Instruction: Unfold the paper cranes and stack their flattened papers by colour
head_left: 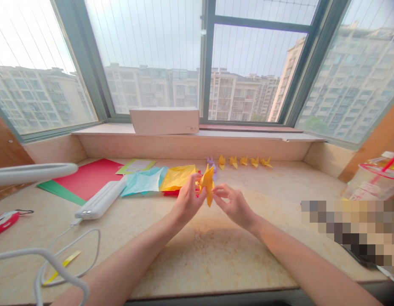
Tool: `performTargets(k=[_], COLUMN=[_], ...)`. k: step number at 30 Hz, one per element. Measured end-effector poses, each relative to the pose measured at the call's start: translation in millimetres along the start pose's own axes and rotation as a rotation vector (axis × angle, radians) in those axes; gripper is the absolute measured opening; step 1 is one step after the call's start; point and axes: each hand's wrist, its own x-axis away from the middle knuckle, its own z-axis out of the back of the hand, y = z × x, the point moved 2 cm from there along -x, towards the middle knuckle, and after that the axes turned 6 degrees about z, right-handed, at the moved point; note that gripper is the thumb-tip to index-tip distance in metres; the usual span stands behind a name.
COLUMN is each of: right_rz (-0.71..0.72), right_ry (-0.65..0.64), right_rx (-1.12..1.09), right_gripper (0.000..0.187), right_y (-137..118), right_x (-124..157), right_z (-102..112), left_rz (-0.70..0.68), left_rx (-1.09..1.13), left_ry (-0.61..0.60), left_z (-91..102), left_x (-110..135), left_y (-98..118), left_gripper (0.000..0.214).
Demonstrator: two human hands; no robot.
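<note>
A folded yellow paper crane (207,185) is held up over the middle of the counter. My left hand (189,196) pinches it from the left, fingers closed on its side. From the right, the fingertips of my right hand (232,203) are closed together at its edge. Behind my hands stand several finished yellow paper cranes (244,161) in a row, with a purple folded paper piece (210,161) at their left end. Yellow paper sheets (176,177) lie just left of my left hand, on top of red paper (171,193).
Light-blue sheets (144,180), red card (95,176) and a white power bank (101,199) with a looping cable lie left. A red-and-white tool (5,221) rests at the far left. A plastic drink cup (372,178) stands right; a white box (165,121) sits on the sill.
</note>
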Motion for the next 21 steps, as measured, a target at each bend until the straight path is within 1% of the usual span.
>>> performTargets(k=[2, 4, 9, 13, 15, 17, 19, 21], right_rz=[-0.011, -0.017, -0.007, -0.006, -0.01, -0.014, -0.017, -0.027], right_ry=[0.003, 0.012, 0.039, 0.022, 0.012, 0.007, -0.002, -0.013], right_rx=[-0.008, -0.028, -0.019, 0.009, 0.03, 0.041, 0.043, 0.034], right_gripper=[0.016, 0.019, 0.02, 0.02, 0.02, 0.02, 0.02, 0.023], right_y=[0.2, 0.8, 0.8, -0.9, -0.7, 0.5, 2.2, 3.6], right_x=[-0.1, -0.4, -1.2, -0.8, -0.4, -0.3, -0.7, -1.9], right_z=[0.0, 0.1, 1.4, 3.4, 5.0, 6.4, 7.3, 7.6], left_rz=[-0.078, -0.118, -0.086, -0.097, -0.054, 0.029, 0.1, 0.143], left_rx=[-0.078, -0.137, -0.212, -0.136, -0.075, -0.011, 0.066, 0.127], left_ry=[-0.024, -0.049, -0.072, -0.101, -0.104, -0.098, -0.1, -0.103], left_z=[0.4, 1.7, 6.3, 4.3, 1.8, 0.0, -0.5, 0.6], left_x=[0.8, 1.6, 1.7, 0.7, -0.1, -0.9, -1.5, -1.8], left_y=[0.5, 2.6, 7.2, 5.8, 3.2, 0.6, -0.7, -0.7], left_gripper=[0.021, 0.019, 0.032, 0.035, 0.033, 0.028, 0.023, 0.021])
